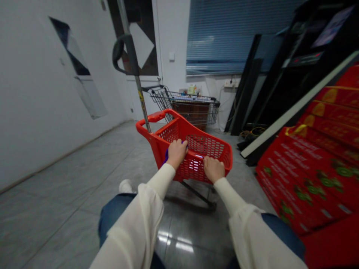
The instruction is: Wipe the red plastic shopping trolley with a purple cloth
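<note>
A red plastic shopping cart (204, 131) with perforated sides stands before me on a dark frame. At its near rim, my left hand (177, 153) is closed on something purple, probably a cloth (166, 156); only small bits show around the fingers. My right hand (214, 169) wraps its fingers over the same rim, farther right, close to the cart's front end. A metal pole with a dark looped handle (119, 54) rises by the cart's push bar.
Red cartons (305, 179) are stacked at the right, with a pale board (297, 106) leaning there. Behind the cart are a black wire shopping cart (214, 108) and a brown cabinet (190, 112). A white wall (33, 93) borders the grey tiled floor (92, 160) on the left.
</note>
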